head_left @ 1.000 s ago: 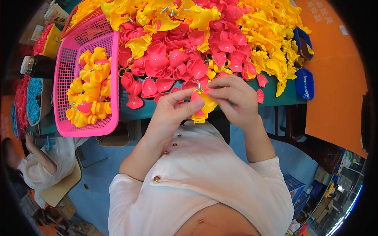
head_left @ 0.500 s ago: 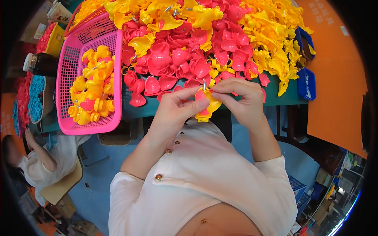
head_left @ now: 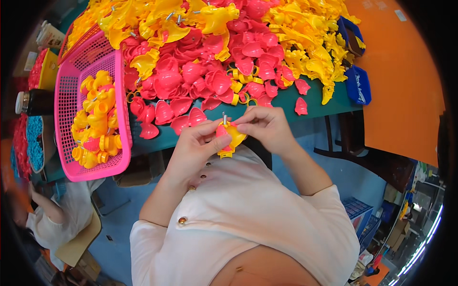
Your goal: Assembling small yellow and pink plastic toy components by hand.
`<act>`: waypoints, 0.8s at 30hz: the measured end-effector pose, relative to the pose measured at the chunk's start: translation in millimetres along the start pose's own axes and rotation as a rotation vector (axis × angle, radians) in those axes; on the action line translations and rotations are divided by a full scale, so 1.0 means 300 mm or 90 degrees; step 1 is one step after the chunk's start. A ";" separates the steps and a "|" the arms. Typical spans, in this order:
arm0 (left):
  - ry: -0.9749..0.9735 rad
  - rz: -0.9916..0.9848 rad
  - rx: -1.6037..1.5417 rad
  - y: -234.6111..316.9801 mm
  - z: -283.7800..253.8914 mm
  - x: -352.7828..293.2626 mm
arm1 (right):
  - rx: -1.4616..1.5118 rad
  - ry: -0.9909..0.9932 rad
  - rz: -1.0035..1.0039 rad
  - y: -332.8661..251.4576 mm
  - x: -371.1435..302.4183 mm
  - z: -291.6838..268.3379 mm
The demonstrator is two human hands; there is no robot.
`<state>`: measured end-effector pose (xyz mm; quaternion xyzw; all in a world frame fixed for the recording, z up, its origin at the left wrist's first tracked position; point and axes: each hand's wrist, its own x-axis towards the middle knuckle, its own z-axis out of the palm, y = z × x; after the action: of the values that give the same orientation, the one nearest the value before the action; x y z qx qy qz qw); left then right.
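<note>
Closest to me, right of the pink basket, the left hand has its thumb and fingers clamped on a hollow yellow piece. The right hand is closed in a pinch at that piece's upper right edge. A pink part sits against the piece's left side, and a metal pin stands up at its top. Inside the basket there's a jumble of joined yellow-and-pink pieces. Just right of it, on the green table, pink shells are strewn and heaped. Further right of the basket rises a pile of yellow parts. Well beyond that pile, on the basket's far right, a blue tray holds small silvery bits.
</note>
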<state>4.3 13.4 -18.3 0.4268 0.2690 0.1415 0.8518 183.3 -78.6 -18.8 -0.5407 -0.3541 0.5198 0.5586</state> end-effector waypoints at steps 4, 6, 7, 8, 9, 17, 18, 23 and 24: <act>0.022 -0.032 0.015 -0.017 -0.001 -0.001 | -0.119 0.061 -0.097 0.056 -0.030 0.005; -0.002 -0.059 -0.008 0.002 0.009 -0.005 | -0.002 -0.014 0.082 0.023 -0.017 -0.032; 0.004 -0.063 -0.009 0.010 0.016 0.000 | -0.012 -0.022 0.078 0.005 -0.019 -0.041; 0.002 -0.069 -0.003 0.018 0.025 0.004 | -0.007 -0.029 0.084 -0.017 -0.025 -0.044; 0.001 -0.075 0.003 0.025 0.031 0.006 | -0.118 -0.039 0.028 -0.040 -0.032 -0.047; -0.041 -0.051 0.019 0.024 0.025 0.013 | -0.041 -0.037 0.073 -0.033 -0.026 -0.052; -0.045 -0.046 0.011 0.018 0.026 0.011 | -0.042 -0.036 0.073 -0.028 -0.029 -0.060; -0.022 -0.031 0.089 0.015 0.036 -0.002 | -0.081 -0.037 0.056 0.022 -0.054 -0.040; -0.018 -0.030 0.141 0.013 0.032 -0.002 | -0.081 -0.035 0.055 0.026 -0.060 -0.036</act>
<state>9.3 9.3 -10.4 0.5137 0.2811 0.0849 0.8062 188.5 -99.4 -25.2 -0.5755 -0.3782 0.5342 0.4903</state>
